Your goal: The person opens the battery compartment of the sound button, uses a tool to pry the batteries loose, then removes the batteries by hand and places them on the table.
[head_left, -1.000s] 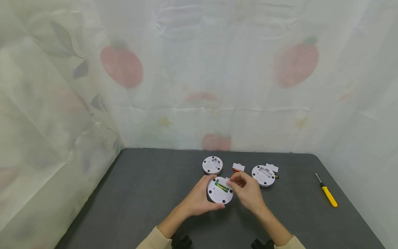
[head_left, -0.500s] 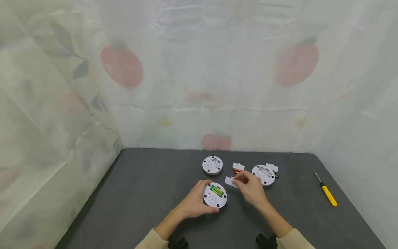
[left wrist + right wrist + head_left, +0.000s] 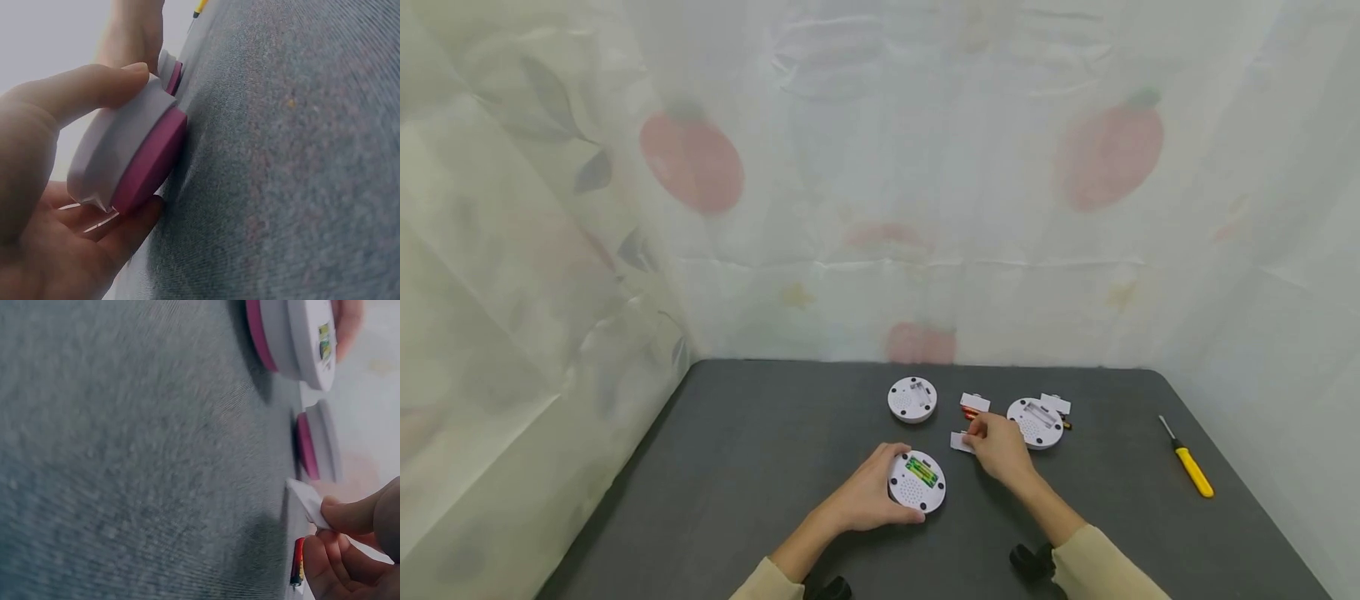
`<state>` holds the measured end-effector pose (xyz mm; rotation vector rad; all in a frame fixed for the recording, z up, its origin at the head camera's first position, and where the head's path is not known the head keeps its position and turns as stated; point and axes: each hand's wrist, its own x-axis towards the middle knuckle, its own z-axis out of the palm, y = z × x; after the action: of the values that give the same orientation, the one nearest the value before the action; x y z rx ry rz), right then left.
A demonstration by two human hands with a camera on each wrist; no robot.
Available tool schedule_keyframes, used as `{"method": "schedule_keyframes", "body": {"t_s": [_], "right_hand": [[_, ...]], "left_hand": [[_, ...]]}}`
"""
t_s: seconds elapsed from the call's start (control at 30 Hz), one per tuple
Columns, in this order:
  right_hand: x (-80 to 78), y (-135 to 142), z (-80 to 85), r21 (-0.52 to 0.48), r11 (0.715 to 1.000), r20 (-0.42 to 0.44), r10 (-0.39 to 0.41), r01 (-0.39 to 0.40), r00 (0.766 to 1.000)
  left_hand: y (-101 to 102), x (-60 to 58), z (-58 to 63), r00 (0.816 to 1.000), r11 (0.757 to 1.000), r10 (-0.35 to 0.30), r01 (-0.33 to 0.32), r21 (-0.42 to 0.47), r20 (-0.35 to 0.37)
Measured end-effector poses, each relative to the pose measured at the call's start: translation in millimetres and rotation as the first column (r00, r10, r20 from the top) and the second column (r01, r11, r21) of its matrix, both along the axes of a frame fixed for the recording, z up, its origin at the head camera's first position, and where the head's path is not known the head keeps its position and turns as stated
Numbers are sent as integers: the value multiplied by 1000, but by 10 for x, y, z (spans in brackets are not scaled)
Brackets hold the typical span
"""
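Observation:
My left hand (image 3: 868,496) grips a round white device (image 3: 917,495) by its rim, battery side up, with thumb and fingers on opposite sides. Green batteries (image 3: 922,472) lie in its compartment. In the left wrist view, a pink underside (image 3: 153,159) shows below the white body, close to the tabletop. My right hand (image 3: 1000,447) pinches a white battery cover (image 3: 306,501) between thumb and fingers, low over the table to the right of the device. Part of the cover is hidden behind the fingertips.
Two similar round devices stand behind, one (image 3: 912,400) at centre and one (image 3: 1034,423) to the right, battery slots uncovered. White covers (image 3: 975,402) lie beside them with red batteries (image 3: 970,412) and dark batteries (image 3: 1067,423). A yellow-handled screwdriver (image 3: 1195,472) lies far right.
The cover has come off the device in the right hand, moving right and down towards the table. The left hand has shifted the device left and nearer, leaving its batteries exposed.

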<state>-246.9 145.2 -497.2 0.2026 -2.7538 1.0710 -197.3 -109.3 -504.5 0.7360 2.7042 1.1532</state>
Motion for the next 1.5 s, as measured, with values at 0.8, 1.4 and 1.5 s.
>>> {"method": "schedule_keyframes", "body": {"t_s": [0.8,1.4,1.5], "right_hand": [[-137,-61,-82,264,964,-3,14,-12,1000],[274,529,269,179,984,-116,32,-11,993],[321,677,308,174,985,-132,6,17,991]], "left_hand": [[-38,3,-1,997,998,-25,30,-61,72],[42,20,21,999,996,-2,5,-94,35],[39,14,13,1000,996,-9,11,-92,29]]}}
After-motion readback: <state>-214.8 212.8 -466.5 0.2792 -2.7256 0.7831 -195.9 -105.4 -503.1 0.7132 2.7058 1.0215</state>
